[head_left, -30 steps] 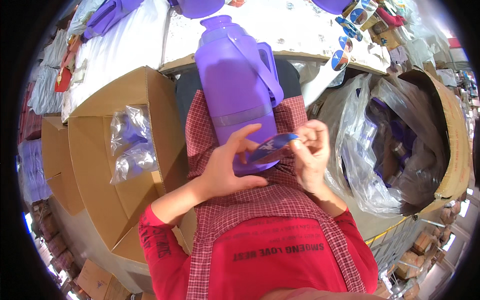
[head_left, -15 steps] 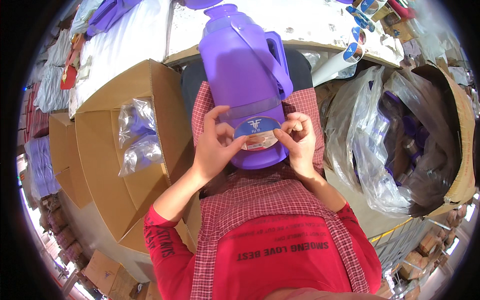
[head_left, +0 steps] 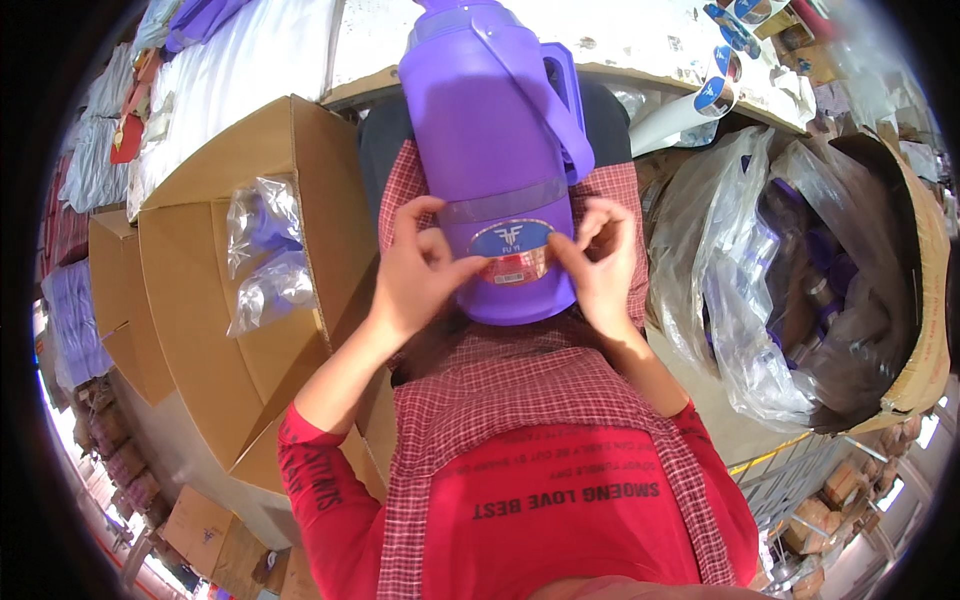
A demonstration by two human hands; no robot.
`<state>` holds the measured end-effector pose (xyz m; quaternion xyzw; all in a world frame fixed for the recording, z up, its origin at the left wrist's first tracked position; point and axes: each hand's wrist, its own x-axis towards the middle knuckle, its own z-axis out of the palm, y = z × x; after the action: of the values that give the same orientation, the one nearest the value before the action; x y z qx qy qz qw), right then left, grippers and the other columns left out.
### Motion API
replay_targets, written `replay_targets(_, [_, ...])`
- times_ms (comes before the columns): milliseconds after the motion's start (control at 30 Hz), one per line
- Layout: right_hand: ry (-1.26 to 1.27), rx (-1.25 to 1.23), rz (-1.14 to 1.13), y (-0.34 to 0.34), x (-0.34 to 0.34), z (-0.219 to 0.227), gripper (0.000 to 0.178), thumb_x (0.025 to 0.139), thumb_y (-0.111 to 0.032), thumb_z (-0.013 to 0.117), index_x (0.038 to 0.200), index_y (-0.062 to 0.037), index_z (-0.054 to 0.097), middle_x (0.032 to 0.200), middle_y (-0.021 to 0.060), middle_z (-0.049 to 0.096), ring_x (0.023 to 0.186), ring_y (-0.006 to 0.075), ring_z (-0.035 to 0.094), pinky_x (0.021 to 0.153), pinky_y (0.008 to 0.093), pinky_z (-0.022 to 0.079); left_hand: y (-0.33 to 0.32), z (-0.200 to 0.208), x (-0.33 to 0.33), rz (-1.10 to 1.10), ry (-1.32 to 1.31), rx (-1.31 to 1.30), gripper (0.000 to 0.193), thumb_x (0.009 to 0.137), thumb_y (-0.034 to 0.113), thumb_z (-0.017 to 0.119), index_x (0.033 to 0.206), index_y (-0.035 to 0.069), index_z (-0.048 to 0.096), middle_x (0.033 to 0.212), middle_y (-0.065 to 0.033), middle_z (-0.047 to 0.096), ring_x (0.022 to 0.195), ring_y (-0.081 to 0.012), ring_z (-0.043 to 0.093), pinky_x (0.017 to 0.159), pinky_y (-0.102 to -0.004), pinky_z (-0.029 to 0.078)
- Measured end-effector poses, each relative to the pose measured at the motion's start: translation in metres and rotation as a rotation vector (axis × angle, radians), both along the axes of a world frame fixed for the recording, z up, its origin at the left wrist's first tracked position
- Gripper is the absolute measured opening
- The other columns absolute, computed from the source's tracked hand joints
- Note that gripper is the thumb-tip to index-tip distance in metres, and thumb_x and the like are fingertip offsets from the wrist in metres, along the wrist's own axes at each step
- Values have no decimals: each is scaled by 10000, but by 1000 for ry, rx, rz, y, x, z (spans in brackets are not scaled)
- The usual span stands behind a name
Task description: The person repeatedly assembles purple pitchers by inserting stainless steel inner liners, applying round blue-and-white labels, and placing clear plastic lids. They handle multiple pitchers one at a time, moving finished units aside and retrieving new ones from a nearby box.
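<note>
A purple thermos jug point(head_left: 490, 120) with a side handle and a carrying strap lies in my lap, its base toward me. Low on its body sits an oval sticker point(head_left: 512, 252), blue above and reddish below. The thumb of my left hand point(head_left: 415, 268) touches the sticker's left edge, while its fingers stand apart beside the jug. At the right edge, the thumb of my right hand point(head_left: 602, 262) presses the sticker; the fingers of that hand are partly curled and lifted off the jug. Neither hand grips anything.
An open cardboard box point(head_left: 215, 320) with plastic-wrapped purple parts stands at left. On the right, another carton point(head_left: 925, 300) holds clear plastic bagging point(head_left: 735, 300) and purple pieces. Ahead is a white worktable point(head_left: 640, 45) with a roll of stickers point(head_left: 712, 95) at its edge.
The jug has shifted slightly away from me in view. The sticker now lies against its side, and my fingers have spread from its edges with the thumbs still touching.
</note>
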<state>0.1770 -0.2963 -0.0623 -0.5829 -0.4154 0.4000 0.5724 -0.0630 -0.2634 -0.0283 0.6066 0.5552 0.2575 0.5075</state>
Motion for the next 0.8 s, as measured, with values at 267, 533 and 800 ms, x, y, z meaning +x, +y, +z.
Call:
replay_targets(267, [-884, 447, 780, 14, 38, 41, 909, 792, -649, 565, 1410, 3, 428, 1440, 150, 460, 1386, 347, 360, 1145, 612, 146, 189, 38, 18, 276, -121, 389, 555, 889, 198, 698, 1364, 38, 458, 1278, -121, 540, 1110, -219, 552, 952, -328, 452])
replay_targets(533, [-1239, -132, -739, -40, 403, -44, 398, 767, -143, 725, 1136, -16, 645, 1096, 182, 672, 983, 358, 654, 879, 420, 510, 291, 18, 41, -12, -51, 26, 332, 939, 369, 606, 1029, 51, 633, 973, -8, 587, 867, -105, 514, 768, -239, 411])
replay_targets(800, [-1944, -622, -965, -43, 574, -66, 319, 915, -190, 508, 1184, -61, 621, 1223, 219, 581, 1137, 383, 550, 926, 457, 472, 247, 22, 41, -128, -252, -13, 480, 952, 399, 521, 1293, 61, 526, 1231, -94, 545, 1090, -191, 547, 969, -293, 406])
